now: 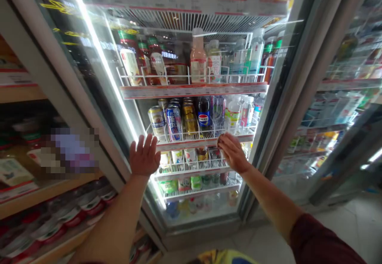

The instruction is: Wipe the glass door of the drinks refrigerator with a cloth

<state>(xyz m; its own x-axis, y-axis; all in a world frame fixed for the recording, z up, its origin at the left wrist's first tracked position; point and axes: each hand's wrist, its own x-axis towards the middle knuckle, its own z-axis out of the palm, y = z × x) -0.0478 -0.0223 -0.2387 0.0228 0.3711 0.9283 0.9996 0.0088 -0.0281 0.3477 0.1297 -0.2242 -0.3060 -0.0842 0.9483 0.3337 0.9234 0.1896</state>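
Note:
My left hand (145, 155) is raised with its fingers spread, near the left side of a lit drinks fridge, in front of the bright light strip (104, 65). I cannot tell whether it touches the glass. My right hand (233, 152) is before the fridge's middle shelves, its fingers bent together around a small dark brown thing (221, 141) that is too blurred to name. Behind the hands, a shelf holds beer cans (157, 120), a blue can (174, 121), gold cans (189, 117), a dark cola bottle (204, 112) and clear bottles (233, 112).
A higher shelf carries a pink drink bottle (198, 59) and several others behind a white wire rail. Wooden shelves (64, 190) with packaged goods stand at left. The fridge's metal frame (294, 85) and another drinks fridge are at right, above a tiled floor (340, 224).

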